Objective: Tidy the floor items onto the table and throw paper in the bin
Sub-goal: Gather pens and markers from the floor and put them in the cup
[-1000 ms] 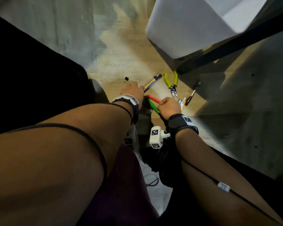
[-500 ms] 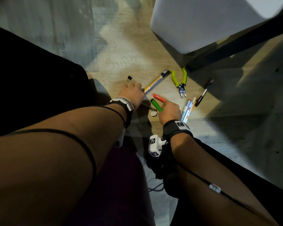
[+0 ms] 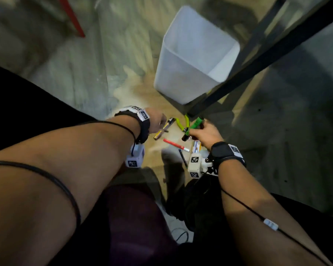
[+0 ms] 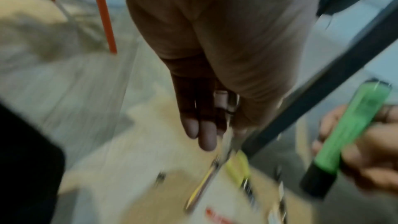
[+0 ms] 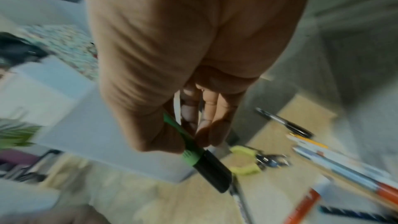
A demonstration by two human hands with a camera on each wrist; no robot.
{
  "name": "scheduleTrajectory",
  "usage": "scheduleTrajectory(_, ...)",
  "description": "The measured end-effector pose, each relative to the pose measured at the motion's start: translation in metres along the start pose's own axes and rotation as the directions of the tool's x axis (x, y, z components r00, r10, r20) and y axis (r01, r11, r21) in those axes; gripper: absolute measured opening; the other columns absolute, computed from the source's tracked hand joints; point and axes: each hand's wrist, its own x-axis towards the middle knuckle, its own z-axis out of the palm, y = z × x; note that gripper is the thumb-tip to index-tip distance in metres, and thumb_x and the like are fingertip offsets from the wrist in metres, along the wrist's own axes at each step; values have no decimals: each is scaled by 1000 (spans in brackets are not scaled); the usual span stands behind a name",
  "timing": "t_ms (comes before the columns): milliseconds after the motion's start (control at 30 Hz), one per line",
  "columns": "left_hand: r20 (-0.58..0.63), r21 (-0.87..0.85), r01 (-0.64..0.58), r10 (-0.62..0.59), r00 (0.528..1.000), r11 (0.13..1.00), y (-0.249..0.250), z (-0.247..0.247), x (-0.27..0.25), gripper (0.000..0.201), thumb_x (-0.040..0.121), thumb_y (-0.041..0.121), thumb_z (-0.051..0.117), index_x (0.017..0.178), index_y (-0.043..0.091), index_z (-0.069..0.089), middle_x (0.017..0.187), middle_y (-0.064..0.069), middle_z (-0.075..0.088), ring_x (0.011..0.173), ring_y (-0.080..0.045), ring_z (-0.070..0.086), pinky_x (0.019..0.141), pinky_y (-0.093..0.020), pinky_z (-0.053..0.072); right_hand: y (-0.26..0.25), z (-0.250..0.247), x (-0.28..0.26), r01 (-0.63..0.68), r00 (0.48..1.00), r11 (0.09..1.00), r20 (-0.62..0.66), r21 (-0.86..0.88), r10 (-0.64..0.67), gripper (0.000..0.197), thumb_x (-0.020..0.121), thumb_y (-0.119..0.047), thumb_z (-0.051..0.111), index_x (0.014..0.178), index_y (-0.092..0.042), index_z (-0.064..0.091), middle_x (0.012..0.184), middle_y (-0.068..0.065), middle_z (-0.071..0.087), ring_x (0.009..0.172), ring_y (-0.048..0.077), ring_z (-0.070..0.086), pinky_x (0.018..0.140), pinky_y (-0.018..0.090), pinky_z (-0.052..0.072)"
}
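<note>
R hand [image 3: 204, 132] is gripping green highlighter [image 3: 193, 127]; L hand [image 3: 158, 120] is pinching a yellow marker [image 3: 164, 129] w/ fingertips. Red pen [image 3: 175, 145] is lying btwn the hands, bin [image 3: 183, 73] just beyond them.

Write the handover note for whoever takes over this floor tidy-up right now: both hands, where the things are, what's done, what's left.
Right hand: grips the green highlighter, lifted off the floor.
Left hand: pinches the yellow-barrelled pen at its upper end; the pictures don't settle whether its tip has left the floor.
On the floor: green-handled pliers, red marker, a bundle of pens, a black pen, all beside the white bin.
Done: two items in hand, none placed on the table yet.
Left: carry these up, collect the rest. No paper shows clearly.
</note>
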Motion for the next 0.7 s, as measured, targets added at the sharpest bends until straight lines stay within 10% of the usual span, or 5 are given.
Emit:
scheduleTrajectory(67, -67, -64, -12, 8, 998, 998, 11, -43, -31, 19, 87, 13, 57, 98, 13, 73, 37, 11, 57, 50, -11, 64, 52, -19, 49, -28, -20, -22, 72, 997, 997, 7, 15, -72, 22, 83, -4, 77, 102, -13, 71, 88, 3, 71, 83, 23, 68, 71, 25, 58)
scheduleTrajectory(200, -118, -221, -123, 99, 988, 967, 37, -125, -100, 6, 82, 11, 71, 85, 12, 77, 66, -4, 76, 63, -20, 76, 71, -34, 65, -93, -52, -81, 247, 969, 969, -13, -20, -247, 26, 68, -22, 80, 92, -26, 72, 92, 1, 77, 93, 28, 76, 88, 49, 64)
scheduleTrajectory(333, -202, -187, -260, 222, 954, 947, 63, -190, -178, 9, 84, 3, 77, 92, 6, 75, 78, -6, 77, 65, -18, 75, 65, -29, 61, -159, -84, -172, 459, 887, 886, -15, -57, -461, 37, 61, -39, 77, 93, -23, 69, 83, -7, 73, 75, 14, 71, 83, 43, 64)
scheduleTrajectory(567, -271, 115, -437, 452, 850, 892, 120, -283, -342, 8, 94, 29, 72, 97, 23, 76, 74, 8, 71, 68, -9, 69, 64, -22, 55, -233, -167, -312, 709, 680, 666, -27, -233, -733, 11, 85, -27, 75, 94, -29, 68, 92, -3, 74, 86, 13, 73, 82, 43, 63)
scheduleTrajectory(700, -408, 116, -571, 563, 719, 813, 155, -342, -407, 16, 99, 25, 66, 102, 10, 71, 88, -8, 76, 80, -22, 74, 76, -36, 62, -262, -219, -362, 780, 527, 564, -203, -271, -826, 25, 80, -32, 71, 100, -21, 61, 93, 6, 72, 86, 26, 71, 81, 55, 59)
